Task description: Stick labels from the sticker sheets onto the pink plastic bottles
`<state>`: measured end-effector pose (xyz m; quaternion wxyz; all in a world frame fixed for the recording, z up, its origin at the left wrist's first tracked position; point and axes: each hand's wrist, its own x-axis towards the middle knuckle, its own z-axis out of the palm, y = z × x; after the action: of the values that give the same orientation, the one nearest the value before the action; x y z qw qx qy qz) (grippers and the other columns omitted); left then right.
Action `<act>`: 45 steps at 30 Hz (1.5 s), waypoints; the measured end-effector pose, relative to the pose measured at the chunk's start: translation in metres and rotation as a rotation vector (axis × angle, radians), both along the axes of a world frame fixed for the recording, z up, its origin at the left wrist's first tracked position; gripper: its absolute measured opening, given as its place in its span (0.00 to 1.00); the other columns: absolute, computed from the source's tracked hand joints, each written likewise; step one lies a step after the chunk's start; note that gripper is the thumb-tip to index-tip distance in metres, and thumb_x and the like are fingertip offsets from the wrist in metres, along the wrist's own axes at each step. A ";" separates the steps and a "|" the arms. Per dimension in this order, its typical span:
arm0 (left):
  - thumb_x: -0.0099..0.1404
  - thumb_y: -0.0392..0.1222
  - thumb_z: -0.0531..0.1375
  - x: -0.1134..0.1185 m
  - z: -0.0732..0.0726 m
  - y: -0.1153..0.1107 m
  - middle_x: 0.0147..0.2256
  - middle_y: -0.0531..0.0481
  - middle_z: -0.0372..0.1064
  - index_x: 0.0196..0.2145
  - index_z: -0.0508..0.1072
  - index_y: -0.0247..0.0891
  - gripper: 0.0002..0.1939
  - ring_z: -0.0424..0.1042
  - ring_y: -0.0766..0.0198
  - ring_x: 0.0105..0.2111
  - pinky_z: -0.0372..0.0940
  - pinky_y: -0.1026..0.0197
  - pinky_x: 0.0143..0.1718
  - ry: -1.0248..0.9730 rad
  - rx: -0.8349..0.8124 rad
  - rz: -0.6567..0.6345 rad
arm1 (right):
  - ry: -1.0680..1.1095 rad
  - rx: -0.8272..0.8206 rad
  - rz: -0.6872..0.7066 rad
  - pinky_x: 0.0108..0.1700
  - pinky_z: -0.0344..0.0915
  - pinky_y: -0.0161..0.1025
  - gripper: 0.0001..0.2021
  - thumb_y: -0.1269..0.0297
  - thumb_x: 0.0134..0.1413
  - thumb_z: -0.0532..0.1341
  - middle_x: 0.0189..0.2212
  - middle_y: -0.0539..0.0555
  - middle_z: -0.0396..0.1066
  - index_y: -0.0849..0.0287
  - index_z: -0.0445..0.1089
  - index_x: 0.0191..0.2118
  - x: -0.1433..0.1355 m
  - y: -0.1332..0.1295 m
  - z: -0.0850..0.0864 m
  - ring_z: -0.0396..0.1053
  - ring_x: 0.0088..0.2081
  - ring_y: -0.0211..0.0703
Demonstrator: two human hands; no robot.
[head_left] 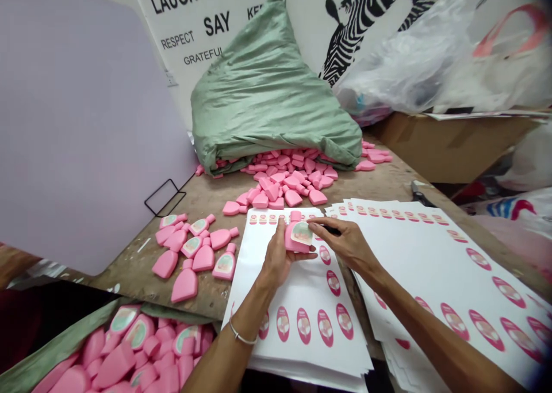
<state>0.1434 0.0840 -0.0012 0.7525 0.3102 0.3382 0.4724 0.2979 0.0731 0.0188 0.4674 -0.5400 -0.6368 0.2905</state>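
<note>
My left hand [278, 255] is closed around a small pink toy bottle [295, 244], held upright with its pale green oval label facing me. At the label's right edge, the thumb and index finger of my right hand [345, 240] are pinched together. A dark thin object [331, 229] shows among those fingers; its kind is unclear. Below both hands lies a stack of white sticker sheets [276, 289] printed with pink oval stickers. Several pink bottles [184, 282], some labelled and some plain, lie on the table to the left.
A green fabric sack [276, 94] spills pink bottles [293, 180] at the back. More sticker sheets [401, 255] lie right, near a dark-handled tool [421, 195]. An open bag of bottles [114, 364] is at lower left, beside a pale panel [86, 122]. Another person's arm [15, 263] shows left.
</note>
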 end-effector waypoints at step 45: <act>0.62 0.49 0.52 -0.159 0.011 0.002 0.43 0.35 0.70 0.44 0.68 0.35 0.18 0.66 0.43 0.50 0.59 0.42 0.50 1.399 0.317 0.525 | -0.697 -0.270 -0.481 0.40 0.63 0.48 0.29 0.46 0.42 0.63 0.43 0.70 0.71 0.66 0.68 0.45 0.046 0.138 -0.049 0.69 0.45 0.61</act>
<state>-0.0154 0.0863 0.0100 0.1726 0.5509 0.7267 0.3723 0.3441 0.2111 -0.0298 0.2043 -0.7947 -0.5690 0.0548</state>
